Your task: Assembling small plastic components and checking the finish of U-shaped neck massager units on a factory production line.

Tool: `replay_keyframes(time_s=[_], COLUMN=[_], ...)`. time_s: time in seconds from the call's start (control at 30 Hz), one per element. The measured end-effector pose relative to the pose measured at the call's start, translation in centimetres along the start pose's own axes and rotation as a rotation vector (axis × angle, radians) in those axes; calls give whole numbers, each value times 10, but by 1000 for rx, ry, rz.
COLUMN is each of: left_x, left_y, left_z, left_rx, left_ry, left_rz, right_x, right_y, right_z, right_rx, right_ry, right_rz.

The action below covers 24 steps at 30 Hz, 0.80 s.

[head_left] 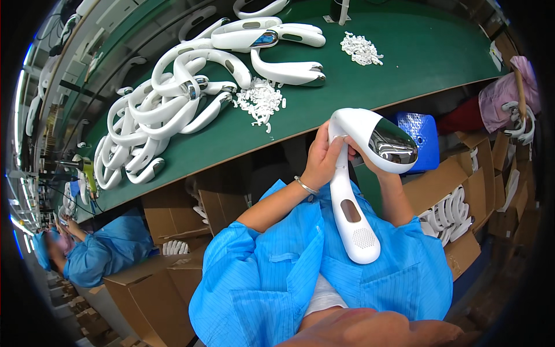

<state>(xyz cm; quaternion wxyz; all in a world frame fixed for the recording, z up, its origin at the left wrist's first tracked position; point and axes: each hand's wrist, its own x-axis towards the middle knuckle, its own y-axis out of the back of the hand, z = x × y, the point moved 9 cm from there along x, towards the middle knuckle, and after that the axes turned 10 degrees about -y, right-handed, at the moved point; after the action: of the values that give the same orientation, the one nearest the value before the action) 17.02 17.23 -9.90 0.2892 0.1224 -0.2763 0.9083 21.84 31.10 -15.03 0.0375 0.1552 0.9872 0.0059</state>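
A white U-shaped neckband device point(342, 188) is held up in front of my chest, over the bench's near edge. One end is wide with a dark mirrored panel; the other hangs toward me, with an oval window and a perforated patch. My left hand point(321, 161) is closed round the band's bend, thumb pressed on its inner side. My right hand point(373, 166) grips from the other side, partly hidden behind the mirrored end. Whether a small part sits between my fingertips cannot be made out. Beyond lies a heap of small white plastic pieces point(260, 103).
Similar white neckbands point(173, 118) pile up on the green bench point(289, 124), left of a second heap of white pieces point(361, 50). A blue bin point(428, 141) and cardboard boxes point(433, 185) stand right. Left are another box point(139, 295) and a co-worker in blue point(110, 248).
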Motion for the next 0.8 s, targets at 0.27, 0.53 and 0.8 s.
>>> replay_keyframes(time_s=[0.27, 0.53, 0.8], left_x=[8, -39, -67], left_y=[5, 35, 102], left_z=[6, -28, 10], left_rx=[162, -204, -116], left_ry=[-68, 635, 616], left_rz=[-24, 206, 408], right_x=[12, 24, 100], right_y=[-18, -66, -142], right_z=[-27, -53, -60], right_rx=[278, 247, -598], right_ry=[-15, -180, 645], right_rz=[-28, -41, -156])
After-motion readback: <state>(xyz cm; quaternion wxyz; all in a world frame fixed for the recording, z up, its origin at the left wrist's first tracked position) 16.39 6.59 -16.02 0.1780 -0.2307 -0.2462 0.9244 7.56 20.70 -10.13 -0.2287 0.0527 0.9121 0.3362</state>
